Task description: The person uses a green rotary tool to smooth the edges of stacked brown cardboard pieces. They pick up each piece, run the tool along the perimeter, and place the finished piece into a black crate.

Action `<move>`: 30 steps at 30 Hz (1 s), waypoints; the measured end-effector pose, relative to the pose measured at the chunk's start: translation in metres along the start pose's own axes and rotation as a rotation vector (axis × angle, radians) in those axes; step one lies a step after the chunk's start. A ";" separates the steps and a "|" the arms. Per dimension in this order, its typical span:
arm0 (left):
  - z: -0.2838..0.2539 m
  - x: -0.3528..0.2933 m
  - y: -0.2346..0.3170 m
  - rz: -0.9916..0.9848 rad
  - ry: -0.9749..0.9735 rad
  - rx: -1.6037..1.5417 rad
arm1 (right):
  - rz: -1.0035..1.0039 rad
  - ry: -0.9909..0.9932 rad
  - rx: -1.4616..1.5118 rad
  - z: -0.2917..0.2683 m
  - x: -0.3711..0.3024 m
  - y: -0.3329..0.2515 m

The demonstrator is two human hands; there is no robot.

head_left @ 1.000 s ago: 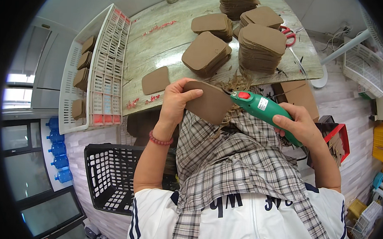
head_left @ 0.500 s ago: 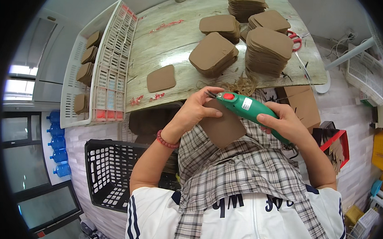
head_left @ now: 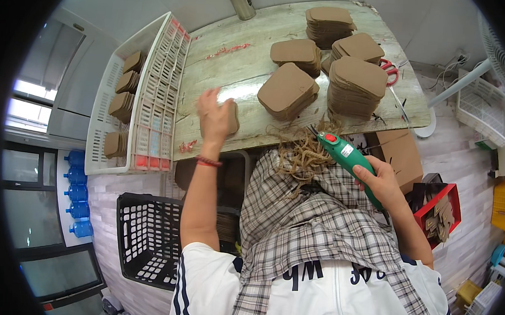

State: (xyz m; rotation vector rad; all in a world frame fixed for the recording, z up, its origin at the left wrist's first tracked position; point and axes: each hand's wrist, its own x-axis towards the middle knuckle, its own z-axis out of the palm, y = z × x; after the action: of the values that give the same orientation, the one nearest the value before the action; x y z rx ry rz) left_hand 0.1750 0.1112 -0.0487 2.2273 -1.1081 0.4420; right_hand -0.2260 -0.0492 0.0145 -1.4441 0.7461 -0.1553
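Observation:
My right hand [head_left: 380,181] is wrapped round a green electric scissors [head_left: 348,152] with a red button, its small metal blades pointing up and left over my lap. At the table's near left, my left hand [head_left: 213,119], slightly blurred, lies over flat brown rounded pieces [head_left: 232,121], fingers apart. The hand hides part of these pieces, so I cannot tell how many lie there. Brown stringy trimmings [head_left: 304,155] hang on my plaid apron [head_left: 312,216] below the blades. Several stacks of the same brown pieces [head_left: 288,90] stand on the right half of the table.
A white slatted crate [head_left: 159,97] with brown pieces inside stands along the table's left edge. Red-handled scissors [head_left: 389,70] lie beyond the stacks. A metal flask [head_left: 240,2] is at the back. On the floor are a black crate [head_left: 148,232] and a red box [head_left: 453,205].
My left hand has moved from the blades to the table's left, and the brown piece it held has left my lap. The electric scissors stays in my right hand, blades tipped further up.

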 end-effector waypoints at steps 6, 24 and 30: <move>0.031 0.025 0.094 0.082 -0.289 -0.036 | -0.029 0.030 -0.038 0.003 -0.001 0.005; -0.023 0.007 0.175 -0.692 0.147 -1.771 | -0.212 0.139 0.036 0.012 -0.002 -0.032; -0.004 -0.005 0.198 -0.812 0.211 -2.131 | -0.249 0.187 0.071 0.018 -0.003 -0.042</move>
State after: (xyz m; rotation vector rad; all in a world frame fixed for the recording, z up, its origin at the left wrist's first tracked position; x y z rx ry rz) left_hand 0.0131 0.0239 0.0248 0.4337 -0.0353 -0.6413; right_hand -0.2045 -0.0392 0.0540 -1.4641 0.7018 -0.5092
